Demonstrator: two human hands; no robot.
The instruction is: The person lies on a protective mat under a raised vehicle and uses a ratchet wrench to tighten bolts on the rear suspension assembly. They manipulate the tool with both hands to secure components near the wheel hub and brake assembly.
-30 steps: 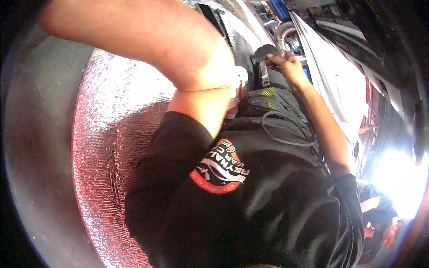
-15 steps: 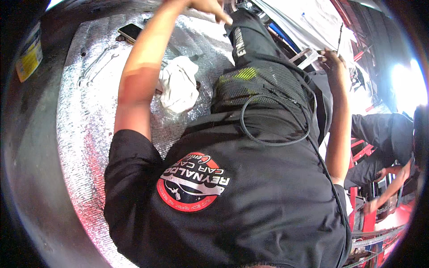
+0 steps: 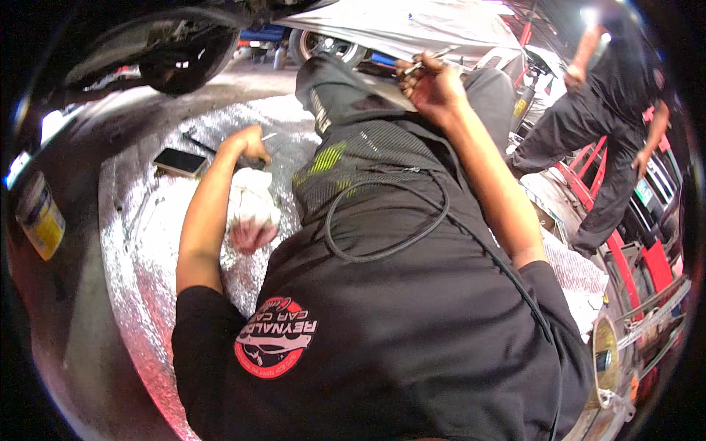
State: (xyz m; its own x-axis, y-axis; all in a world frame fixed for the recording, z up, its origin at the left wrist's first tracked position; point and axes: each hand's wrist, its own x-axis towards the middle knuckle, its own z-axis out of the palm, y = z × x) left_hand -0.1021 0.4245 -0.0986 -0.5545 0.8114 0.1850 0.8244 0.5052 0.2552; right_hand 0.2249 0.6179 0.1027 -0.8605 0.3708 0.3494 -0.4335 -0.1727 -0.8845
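A crinkled silver mat (image 3: pixel 140 272) spreads on the left; at right stands a co-worker (image 3: pixel 618 95), and a wheel (image 3: pixel 329 48) shows beyond. A white cloth (image 3: pixel 251 198) lies on the mat near the left hand (image 3: pixel 252 143); its fingers bend downward, their grip hidden from me. The right hand (image 3: pixel 434 90), raised, curls its fingers around a slim metal tool (image 3: pixel 446 53).

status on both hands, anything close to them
Right hand raised, holding slim metal tool. Left hand over silver mat, grip unclear. White cloth, phone nearby.
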